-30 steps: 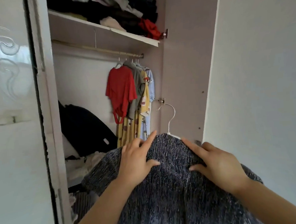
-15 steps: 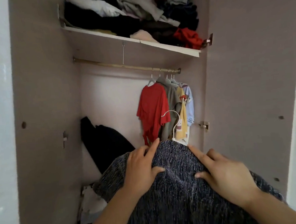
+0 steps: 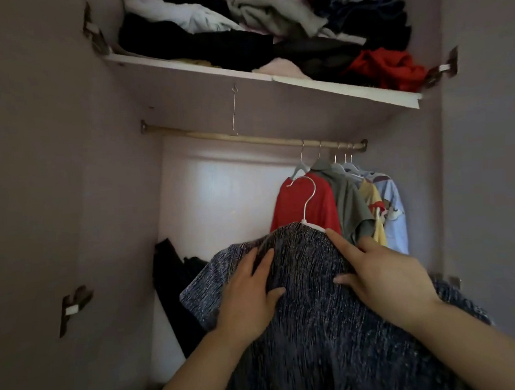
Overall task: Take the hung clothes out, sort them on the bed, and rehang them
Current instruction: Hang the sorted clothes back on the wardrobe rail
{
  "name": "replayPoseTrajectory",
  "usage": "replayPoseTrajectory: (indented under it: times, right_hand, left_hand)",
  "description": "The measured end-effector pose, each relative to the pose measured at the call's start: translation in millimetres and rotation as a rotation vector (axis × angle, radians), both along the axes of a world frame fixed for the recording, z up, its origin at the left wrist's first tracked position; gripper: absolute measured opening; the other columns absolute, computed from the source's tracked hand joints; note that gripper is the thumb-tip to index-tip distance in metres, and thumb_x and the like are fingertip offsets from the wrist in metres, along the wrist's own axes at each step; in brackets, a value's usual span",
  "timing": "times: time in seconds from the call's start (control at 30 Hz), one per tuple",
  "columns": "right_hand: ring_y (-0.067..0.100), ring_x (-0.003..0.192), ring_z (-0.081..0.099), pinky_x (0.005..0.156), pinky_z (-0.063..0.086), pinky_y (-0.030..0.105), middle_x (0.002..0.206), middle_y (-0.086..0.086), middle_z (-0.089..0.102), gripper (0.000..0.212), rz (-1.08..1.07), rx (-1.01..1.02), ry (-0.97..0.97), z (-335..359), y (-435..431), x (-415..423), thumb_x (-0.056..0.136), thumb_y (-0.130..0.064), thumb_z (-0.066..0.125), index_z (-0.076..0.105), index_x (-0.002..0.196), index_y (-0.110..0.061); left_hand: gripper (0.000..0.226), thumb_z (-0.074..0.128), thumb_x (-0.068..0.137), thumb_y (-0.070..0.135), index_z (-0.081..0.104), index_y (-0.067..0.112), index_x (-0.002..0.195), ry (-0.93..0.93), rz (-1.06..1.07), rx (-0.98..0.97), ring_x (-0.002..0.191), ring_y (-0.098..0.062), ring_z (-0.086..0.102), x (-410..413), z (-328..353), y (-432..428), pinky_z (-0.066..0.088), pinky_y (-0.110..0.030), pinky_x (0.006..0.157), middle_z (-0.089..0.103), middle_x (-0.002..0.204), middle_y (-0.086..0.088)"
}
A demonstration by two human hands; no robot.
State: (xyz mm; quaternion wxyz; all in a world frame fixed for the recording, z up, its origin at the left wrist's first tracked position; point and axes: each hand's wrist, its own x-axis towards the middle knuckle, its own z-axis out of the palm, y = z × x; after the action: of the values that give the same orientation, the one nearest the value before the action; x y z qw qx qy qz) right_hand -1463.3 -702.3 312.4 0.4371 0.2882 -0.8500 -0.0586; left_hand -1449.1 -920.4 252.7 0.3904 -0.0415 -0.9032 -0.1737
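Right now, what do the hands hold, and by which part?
The left hand and right hand hold the top by its shoulders, one on each side of the hanger.

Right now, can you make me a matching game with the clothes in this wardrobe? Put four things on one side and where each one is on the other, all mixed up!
Things:
1. red shirt
2. dark speckled top
3. light blue shirt
4. crumpled red cloth

Places:
A. on the shelf above the rail
B. held by the left hand and right hand
C. last on the right of the rail
D. first on the left of the hung clothes

Pairs: 1-D, 2-B, 3-C, 4-A.
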Motion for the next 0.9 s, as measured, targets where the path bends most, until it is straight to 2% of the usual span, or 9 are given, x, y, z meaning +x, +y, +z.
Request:
replayPoseTrajectory:
  times: [0.17, 0.33, 0.47, 0.6, 0.73, 0.9]
  right_hand:
    - [0.016, 0.096, 0.056, 0.067, 0.048, 0.029, 0.119, -0.004, 0.044, 0.072, -0.036, -0.039, 0.041, 31.3, -53.0, -79.8, 0.093, -0.056, 0.035, -0.008, 0.147, -0.036]
    - [0.021, 0.102, 0.054, 0.063, 0.042, 0.029, 0.123, 0.000, 0.044, 0.070, -0.107, -0.046, 0.108, 77.5, -107.5, -153.5, 0.094, -0.054, 0.037, 0.000, 0.149, -0.032]
    - [0.025, 0.110, 0.053, 0.067, 0.042, 0.030, 0.134, 0.004, 0.042, 0.068, -0.168, -0.085, 0.144, 114.4, -137.7, -201.1, 0.094, -0.053, 0.039, 0.008, 0.149, -0.029]
    - [0.027, 0.103, 0.056, 0.065, 0.041, 0.031, 0.122, 0.006, 0.049, 0.060, -0.239, -0.104, 0.169, 152.5, -159.1, -236.3, 0.093, -0.049, 0.044, 0.024, 0.145, -0.024]
    - [0.028, 0.102, 0.057, 0.065, 0.042, 0.033, 0.121, 0.007, 0.049, 0.050, -0.290, -0.130, 0.163, 179.0, -173.4, -269.1, 0.094, -0.045, 0.047, 0.037, 0.137, -0.021]
    - [0.026, 0.104, 0.057, 0.062, 0.039, 0.033, 0.127, 0.008, 0.047, 0.054, -0.383, -0.130, 0.172, 199.8, -180.2, -305.5, 0.096, -0.042, 0.045, 0.033, 0.141, -0.015]
  left_hand:
    - [0.069, 0.042, 0.096, 0.045, 0.000, 0.034, 0.149, -0.015, 0.009, 0.037, 0.144, -0.017, 0.006, -85.2, 14.9, -41.9, 0.017, -0.033, 0.115, -0.007, 0.157, 0.006]
    - [0.064, 0.042, 0.098, 0.036, 0.004, 0.032, 0.149, -0.003, -0.020, 0.053, 0.143, -0.018, 0.013, -159.8, 46.0, -83.3, 0.019, -0.032, 0.114, -0.004, 0.158, 0.005]
    - [0.063, 0.041, 0.099, 0.035, 0.004, 0.032, 0.150, 0.013, -0.068, 0.071, 0.143, -0.018, 0.013, -208.0, 68.7, -100.2, 0.021, -0.031, 0.113, -0.002, 0.157, 0.006]
    - [0.064, 0.042, 0.099, 0.036, 0.003, 0.033, 0.149, 0.040, -0.127, 0.084, 0.144, -0.016, 0.010, -249.3, 84.6, -109.6, 0.019, -0.031, 0.113, -0.004, 0.157, 0.007]
    - [0.065, 0.042, 0.098, 0.037, 0.003, 0.034, 0.149, 0.076, -0.154, 0.065, 0.143, -0.015, 0.010, -282.0, 94.0, -117.4, 0.020, -0.030, 0.113, -0.004, 0.157, 0.010]
    - [0.066, 0.044, 0.097, 0.039, 0.002, 0.036, 0.148, 0.084, -0.149, 0.034, 0.143, -0.013, 0.009, -315.9, 98.1, -125.5, 0.017, -0.027, 0.115, -0.005, 0.157, 0.011]
